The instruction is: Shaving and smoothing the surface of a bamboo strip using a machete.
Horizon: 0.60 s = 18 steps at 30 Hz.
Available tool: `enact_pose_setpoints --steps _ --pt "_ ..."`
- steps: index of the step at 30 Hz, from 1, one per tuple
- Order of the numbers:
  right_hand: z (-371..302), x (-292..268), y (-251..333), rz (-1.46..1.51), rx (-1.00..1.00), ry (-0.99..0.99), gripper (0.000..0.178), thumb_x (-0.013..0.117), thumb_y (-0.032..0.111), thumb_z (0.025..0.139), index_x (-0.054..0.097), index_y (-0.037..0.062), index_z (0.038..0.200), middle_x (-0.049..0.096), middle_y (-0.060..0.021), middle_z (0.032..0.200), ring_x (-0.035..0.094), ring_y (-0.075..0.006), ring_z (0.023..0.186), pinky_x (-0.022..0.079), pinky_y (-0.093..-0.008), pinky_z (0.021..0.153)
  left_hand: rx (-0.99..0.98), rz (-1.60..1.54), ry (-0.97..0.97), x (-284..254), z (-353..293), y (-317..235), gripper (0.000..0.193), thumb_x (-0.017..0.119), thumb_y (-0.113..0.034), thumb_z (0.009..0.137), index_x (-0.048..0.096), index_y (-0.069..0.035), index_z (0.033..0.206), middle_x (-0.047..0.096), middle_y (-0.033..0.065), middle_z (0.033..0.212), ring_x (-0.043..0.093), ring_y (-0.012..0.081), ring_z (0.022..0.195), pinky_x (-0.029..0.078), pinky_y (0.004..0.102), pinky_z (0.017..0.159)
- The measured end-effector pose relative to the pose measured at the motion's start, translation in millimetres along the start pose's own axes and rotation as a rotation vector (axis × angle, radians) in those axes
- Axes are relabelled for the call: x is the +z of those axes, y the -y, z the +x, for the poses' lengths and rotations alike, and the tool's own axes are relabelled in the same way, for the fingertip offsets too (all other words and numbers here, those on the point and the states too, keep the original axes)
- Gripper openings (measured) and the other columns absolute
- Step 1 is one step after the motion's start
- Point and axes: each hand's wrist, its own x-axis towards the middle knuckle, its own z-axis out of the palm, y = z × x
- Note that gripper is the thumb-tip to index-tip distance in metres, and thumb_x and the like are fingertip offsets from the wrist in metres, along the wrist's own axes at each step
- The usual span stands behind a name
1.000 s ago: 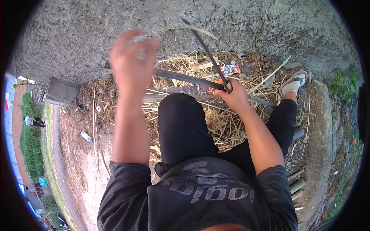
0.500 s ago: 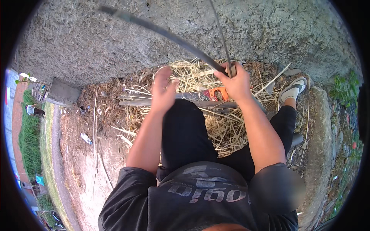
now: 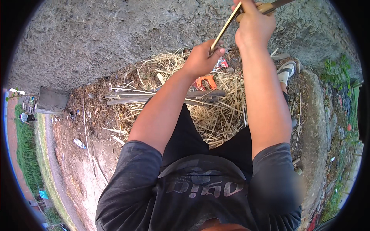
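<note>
A narrow strip [image 3: 226,29], dark with a pale yellow edge like split bamboo, runs slanted in front of the wall. My left hand [image 3: 201,59] is closed round its lower end. Higher up and to the right, my right hand [image 3: 255,29] is closed on a wooden-handled knife [image 3: 266,8], whose dark blade points to the upper right and leaves the picture. The strip's upper end meets the fingers of my right hand; whether they grip it too is hidden. Below my hands an orange-handled saw [image 3: 207,82] lies among pale shavings [image 3: 227,115].
Grey wooden boards [image 3: 131,97] lie across the shavings between my legs. A rough grey wall [image 3: 115,42] rises ahead. At the left are a concrete block [image 3: 52,101], a plastic bottle [image 3: 79,143] and, far off, a person [image 3: 27,117]. My sandalled foot [image 3: 286,71] stands at the right.
My left hand went from open and empty to gripping the strip, moving right and up. My right hand rose and turned, swinging the knife to point right. The strip no longer reaches out to the left.
</note>
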Motion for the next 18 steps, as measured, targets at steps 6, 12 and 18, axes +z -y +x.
enact_pose_setpoints --steps 6,12,18 --pt "13 -29 13 -0.08 0.162 -0.138 0.036 0.074 0.011 0.088 0.039 0.0134 0.08 0.053 -0.004 0.065 0.054 -0.0172 0.054 0.045 -0.0302 0.051 -0.078 0.02 -0.013 -24 1 -14 0.033 0.053 -0.027 0.102 0.055 -0.009 0.13 0.055 0.0003 0.075 0.049 0.0084 0.064 0.043 0.0264 0.058" --pt "-17 -166 -21 -0.463 0.318 -0.232 0.034 0.074 0.031 0.089 0.049 0.0067 0.086 0.059 -0.0033 0.08 0.055 -0.0109 0.059 0.046 -0.025 0.052 -0.287 0.476 0.088 -126 -53 6 0.043 0.05 -0.039 0.101 0.055 -0.012 0.135 0.063 0.0059 0.089 0.058 0.0177 0.078 0.047 0.0377 0.069" --pt "-102 -240 -33 -0.703 0.618 -0.205 0.035 0.066 0.039 0.094 0.058 0.0053 0.095 0.059 -0.0032 0.079 0.049 -0.0072 0.053 0.04 -0.0221 0.045 -0.664 0.73 0.444 -176 -148 27 0.037 0.05 -0.036 0.1 0.061 -0.009 0.122 0.068 0.0152 0.088 0.066 0.0283 0.084 0.049 0.044 0.08"
